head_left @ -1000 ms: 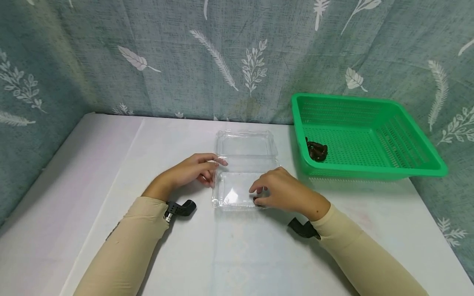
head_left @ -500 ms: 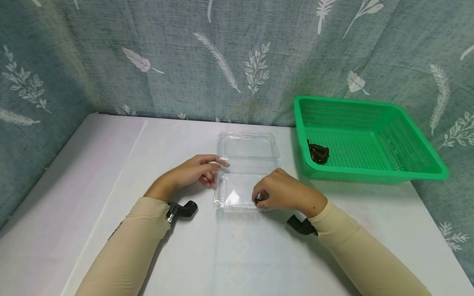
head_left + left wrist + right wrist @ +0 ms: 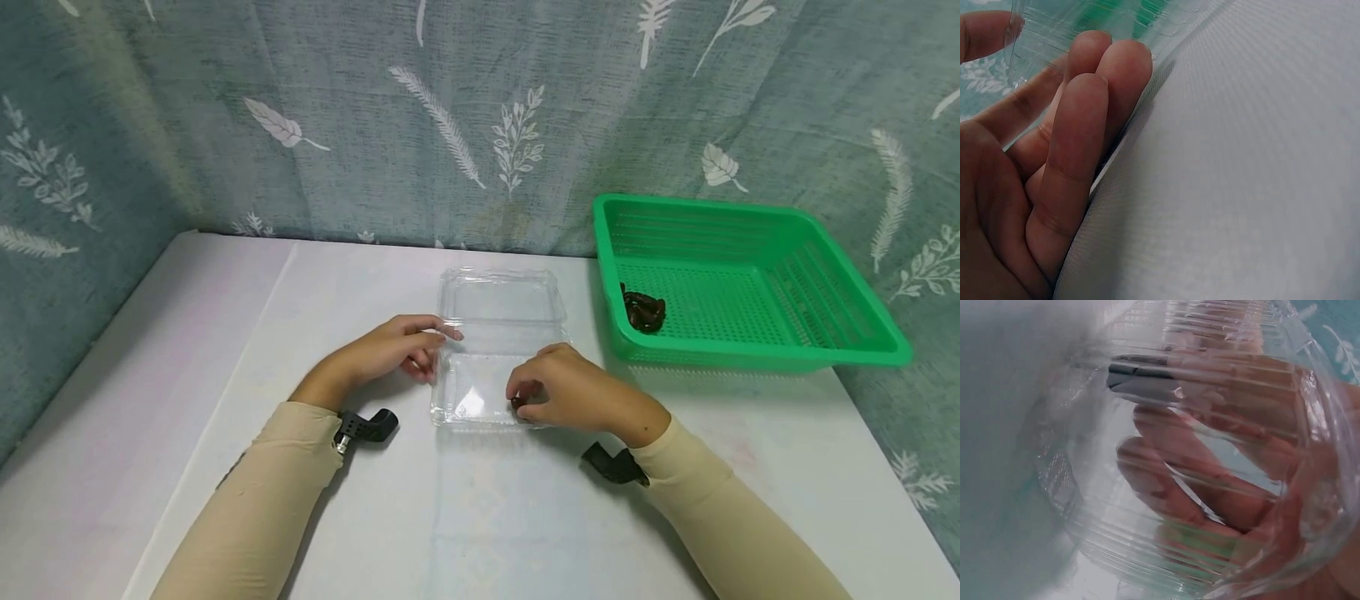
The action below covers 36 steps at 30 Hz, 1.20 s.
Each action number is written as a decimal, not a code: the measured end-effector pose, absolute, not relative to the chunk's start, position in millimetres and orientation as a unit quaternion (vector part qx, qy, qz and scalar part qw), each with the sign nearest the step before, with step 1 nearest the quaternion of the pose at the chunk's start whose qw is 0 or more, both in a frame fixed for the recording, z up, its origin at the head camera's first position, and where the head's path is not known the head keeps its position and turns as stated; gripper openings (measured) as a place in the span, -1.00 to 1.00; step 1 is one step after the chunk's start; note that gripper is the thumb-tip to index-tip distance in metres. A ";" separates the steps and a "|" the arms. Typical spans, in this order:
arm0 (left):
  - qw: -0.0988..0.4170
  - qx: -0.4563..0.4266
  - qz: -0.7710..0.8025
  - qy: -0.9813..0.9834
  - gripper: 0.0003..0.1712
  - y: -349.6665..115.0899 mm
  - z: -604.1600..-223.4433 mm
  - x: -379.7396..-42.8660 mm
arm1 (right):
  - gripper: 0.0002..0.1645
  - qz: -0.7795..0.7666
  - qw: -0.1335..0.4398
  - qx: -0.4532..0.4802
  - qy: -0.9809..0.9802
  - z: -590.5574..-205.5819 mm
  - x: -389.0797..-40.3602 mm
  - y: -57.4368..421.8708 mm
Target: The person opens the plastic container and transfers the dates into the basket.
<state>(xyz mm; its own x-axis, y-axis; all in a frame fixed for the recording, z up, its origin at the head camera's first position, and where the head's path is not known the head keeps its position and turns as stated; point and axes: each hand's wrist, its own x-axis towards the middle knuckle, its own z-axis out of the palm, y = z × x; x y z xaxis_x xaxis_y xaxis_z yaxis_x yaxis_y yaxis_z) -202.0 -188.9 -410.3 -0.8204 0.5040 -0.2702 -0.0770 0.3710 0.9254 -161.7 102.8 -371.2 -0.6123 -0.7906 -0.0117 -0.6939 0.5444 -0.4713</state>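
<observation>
A clear plastic clamshell box [image 3: 480, 385] lies spread open on the white table, its lid [image 3: 498, 296] flat at the back. My right hand [image 3: 577, 392] reaches over the box's right front part and pinches a small dark brown object [image 3: 517, 403] low inside it. In the right wrist view this dark object [image 3: 1141, 376] shows at the fingertips through the ribbed clear wall; its kind cannot be made out. My left hand [image 3: 393, 346] rests at the box's left edge, two fingers reaching over the rim near the hinge. Its other fingers [image 3: 1075, 125] bend loosely beside the box.
A green perforated plastic basket [image 3: 750, 348] stands at the back right, with glossy dark brown items [image 3: 645, 312] heaped in its left corner. A leaf-patterned curtain [image 3: 337, 125] hangs behind the white table [image 3: 480, 517].
The right hand's fingers have drawn closer together around the small dark object, with slight shifts inside the box. The left hand stays at the box's edge.
</observation>
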 end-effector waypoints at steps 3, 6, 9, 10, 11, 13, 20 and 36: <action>0.264 0.137 0.544 0.784 -0.58 -189.4 -411.6 -203.1 | -0.88 -0.232 0.102 -0.436 0.864 -370.9 -162.0 104.2; 0.265 0.139 0.543 0.785 -0.58 -189.1 -413.0 -203.2 | -0.90 -0.251 0.099 -0.443 0.855 -371.3 -161.7 105.4; 0.267 0.138 0.542 0.785 -0.59 -187.9 -413.2 -201.9 | -0.89 -0.268 0.098 -0.440 0.852 -372.7 -161.0 107.5; 0.267 0.137 0.542 0.785 -0.59 -187.3 -412.9 -201.2 | -0.88 -0.272 0.097 -0.434 0.853 -372.2 -160.2 108.5; 0.266 0.138 0.543 0.784 -0.59 -186.8 -412.8 -201.0 | -0.86 -0.273 0.093 -0.429 0.856 -371.6 -159.6 109.6; 0.265 0.136 0.544 0.784 -0.59 -185.8 -412.5 -200.8 | -0.84 -0.275 0.080 -0.421 0.861 -369.2 -158.5 112.2; 0.263 0.134 0.543 0.786 -0.59 -186.5 -413.2 -202.4 | -0.81 -0.307 0.014 -0.433 0.848 -356.0 -156.1 118.2; 0.258 0.151 0.543 0.785 -0.56 -187.6 -413.8 -203.0 | -0.67 -0.376 -0.139 -0.440 0.804 -329.1 -156.8 144.9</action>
<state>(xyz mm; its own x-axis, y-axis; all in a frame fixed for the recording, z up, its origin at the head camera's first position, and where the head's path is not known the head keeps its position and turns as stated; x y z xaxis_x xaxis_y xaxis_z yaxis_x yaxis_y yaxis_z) -203.0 -187.6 -413.8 -0.8215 0.5167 -0.2410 -0.0434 0.3647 0.9301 -156.8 144.9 -329.1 -0.5738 -0.6034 0.5537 -0.8118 0.3297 -0.4820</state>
